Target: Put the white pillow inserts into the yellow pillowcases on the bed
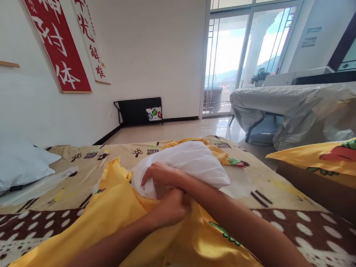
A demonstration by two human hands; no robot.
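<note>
A white pillow insert lies partly in the opening of a yellow pillowcase with printed carrots. My right hand reaches across and rests on the insert, its fingers curled into the white cloth. Just below it, my left hand is closed in a fist on the edge of the pillowcase. The forearms cross close to each other, and the left fingertips are partly hidden. Loose yellow fabric spreads toward me on both sides of the hands.
A patterned beige and brown blanket covers the surface beneath. White pillows lie at the left; another yellow carrot-print cover is at the right. Beyond stand a plastic-draped table, a folded black frame and glass doors.
</note>
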